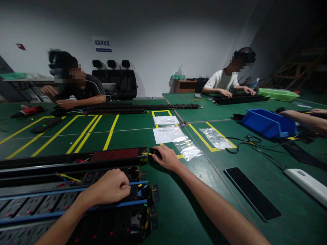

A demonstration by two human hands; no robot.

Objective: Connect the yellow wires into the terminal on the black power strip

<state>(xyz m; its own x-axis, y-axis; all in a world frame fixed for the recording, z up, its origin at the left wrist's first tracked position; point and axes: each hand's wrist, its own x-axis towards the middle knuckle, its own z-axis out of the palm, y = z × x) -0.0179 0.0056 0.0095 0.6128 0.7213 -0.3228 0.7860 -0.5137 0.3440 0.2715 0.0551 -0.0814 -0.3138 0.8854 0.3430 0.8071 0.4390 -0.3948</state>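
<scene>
My right hand pinches a small black end cap just off the end of a long black power strip. A short yellow wire runs between the cap and the strip. Inside that strip's channel lies a dark red section. My left hand is curled into a fist and rests over a blue-edged socket strip; nothing shows in its fingers. Beside it, a yellow-green wire sticks up between the strips. Another black socket strip lies nearest to me, with yellow wires at its end.
Paper sheets and a clear plastic bag lie ahead. To the right are a phone, a white power strip, black cables and a blue bin. Two people work across the table; another person's arm reaches in at right.
</scene>
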